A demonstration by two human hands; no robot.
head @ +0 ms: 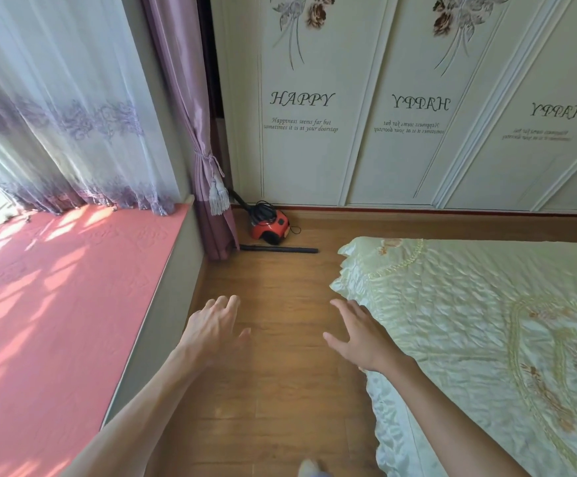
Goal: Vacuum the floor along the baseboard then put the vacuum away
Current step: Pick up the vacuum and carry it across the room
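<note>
Both hands, left hand (pixel 213 330) and right hand (pixel 361 333), reach forward spread and empty; the vacuum (pixel 269 226) sits at twelve o'clock by the baseboard (pixel 417 211).

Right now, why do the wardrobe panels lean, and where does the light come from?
Head view: the wide lens splays the wardrobe panels; sunlight through the sheer curtain dapples the pink pad; the bedspread gleams; the left hand and right hand look slightly blurred.

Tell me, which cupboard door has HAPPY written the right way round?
The left door, next to the purple curtain. Its HAPPY reads normally; on the middle door and right door the word is backwards.
</note>
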